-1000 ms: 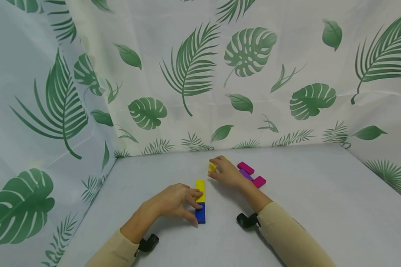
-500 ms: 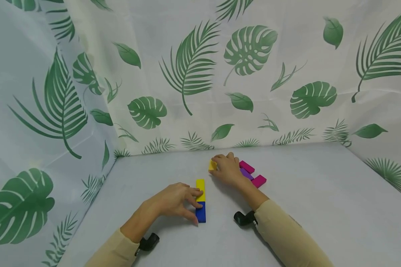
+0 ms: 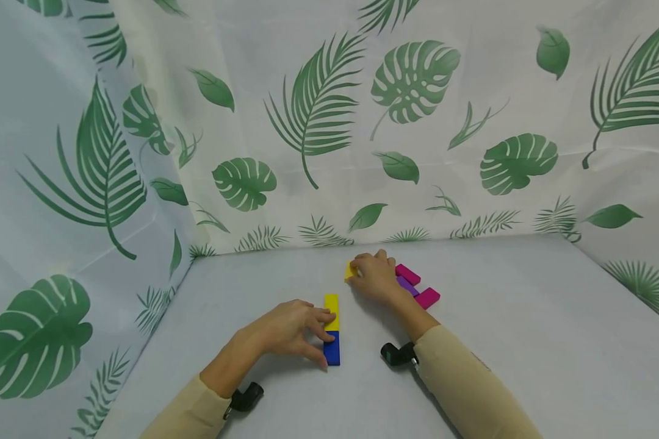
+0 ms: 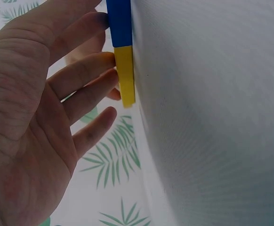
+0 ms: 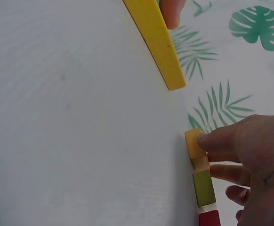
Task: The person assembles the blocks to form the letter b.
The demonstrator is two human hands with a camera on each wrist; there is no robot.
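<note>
Coloured blocks point(image 3: 332, 355) lie on a pale tabletop point(image 3: 527, 317).

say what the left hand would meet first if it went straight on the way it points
Most likely the yellow block and blue block lying end to end; the left hand seems to touch both. Whether it would push them or slide over is unclear.

White sheeting point(image 3: 329, 198) printed with green leaves rises behind and along both sides of a pale tabletop point(image 3: 532, 317).
</note>
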